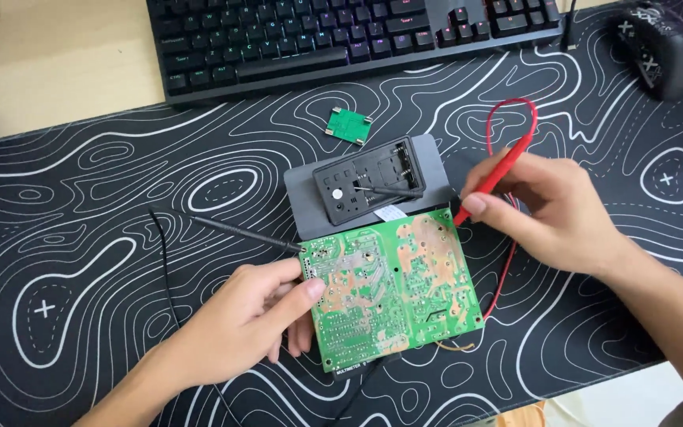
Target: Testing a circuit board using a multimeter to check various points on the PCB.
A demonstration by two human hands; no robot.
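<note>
Fingers point(298, 292) of the left hand point(239, 324) clamp the green rectangular circuit board's point(393, 289) left edge, its long axis running left-right, solder side up over the patterned surface point(81, 237), while the right hand point(551, 209) pinches a red probe point(493, 182) whose tip points down-left at the board's far right corner, so probing looks underway, black probe point(239, 231) lying at the far left corner.

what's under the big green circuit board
A dark multimeter lies beneath the circuit board, its top end sticking out. Its lower part is covered.
</note>
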